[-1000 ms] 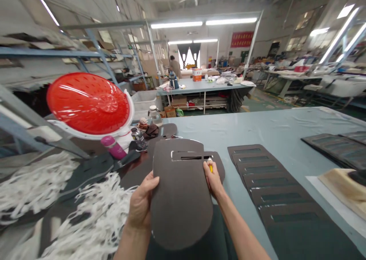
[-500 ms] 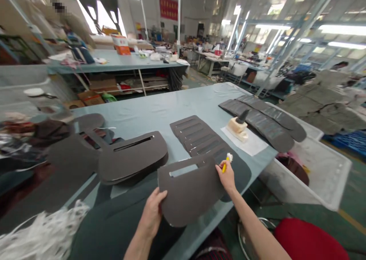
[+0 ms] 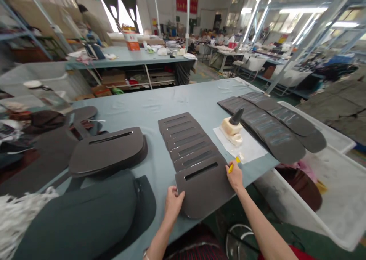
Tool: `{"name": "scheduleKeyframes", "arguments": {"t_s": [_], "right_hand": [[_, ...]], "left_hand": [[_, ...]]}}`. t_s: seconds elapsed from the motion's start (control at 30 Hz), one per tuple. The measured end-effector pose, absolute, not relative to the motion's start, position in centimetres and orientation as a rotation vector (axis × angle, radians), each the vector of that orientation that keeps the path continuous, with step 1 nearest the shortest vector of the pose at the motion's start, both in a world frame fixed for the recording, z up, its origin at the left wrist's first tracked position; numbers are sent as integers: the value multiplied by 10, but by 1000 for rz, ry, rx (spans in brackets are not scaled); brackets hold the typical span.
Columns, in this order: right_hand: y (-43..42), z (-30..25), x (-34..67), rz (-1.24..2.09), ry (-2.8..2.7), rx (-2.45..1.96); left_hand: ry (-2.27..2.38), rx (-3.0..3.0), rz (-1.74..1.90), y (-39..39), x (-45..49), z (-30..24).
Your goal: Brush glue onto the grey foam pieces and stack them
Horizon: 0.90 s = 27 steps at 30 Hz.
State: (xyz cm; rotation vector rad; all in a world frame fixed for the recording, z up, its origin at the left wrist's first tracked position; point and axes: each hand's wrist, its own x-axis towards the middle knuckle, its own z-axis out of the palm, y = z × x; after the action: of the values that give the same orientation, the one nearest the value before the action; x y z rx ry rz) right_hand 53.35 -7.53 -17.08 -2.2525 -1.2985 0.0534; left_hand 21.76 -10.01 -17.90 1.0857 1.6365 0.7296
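Note:
A dark grey slotted panel (image 3: 206,193) with a rounded end lies at the front of a row of overlapping slotted panels (image 3: 183,132). My left hand (image 3: 173,203) pinches its left edge between thumb and fingers. At the panel's right edge, my right hand (image 3: 236,177) is closed around a small yellow-handled brush (image 3: 231,167), its fingers touching the panel too. The pale bristle end points at a white sheet (image 3: 254,153). On that sheet stands a cream-coloured container (image 3: 231,127) with a black conical top, crusted with dried material.
To the left sits a stack of slotted panels (image 3: 110,153), with larger dark green pieces (image 3: 85,210) in front. White stringy scraps (image 3: 27,222) lie at far left. More overlapping panels (image 3: 265,126) rest at right, beside a white bin (image 3: 343,199). A person (image 3: 94,25) stands in the background.
Both hands have lowered the slotted panel from a raised, tilted position onto the front of the overlapping row. The brush stays in my right hand. The view has shifted slightly.

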Motion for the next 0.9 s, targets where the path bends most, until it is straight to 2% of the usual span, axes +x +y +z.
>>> {"name": "scheduleKeyframes", "arguments": {"t_s": [0.3, 0.53, 0.9], "right_hand": [[-55, -190, 567, 169, -1403, -2250], [-54, -182, 565, 182, -1409, -2390], [-52, -193, 572, 214, -1385, -2385]], "left_hand": [[1890, 1325, 664, -106, 255, -174], [1847, 1557, 543, -115, 257, -163], [1793, 1564, 640, -116, 250, -158]]}}
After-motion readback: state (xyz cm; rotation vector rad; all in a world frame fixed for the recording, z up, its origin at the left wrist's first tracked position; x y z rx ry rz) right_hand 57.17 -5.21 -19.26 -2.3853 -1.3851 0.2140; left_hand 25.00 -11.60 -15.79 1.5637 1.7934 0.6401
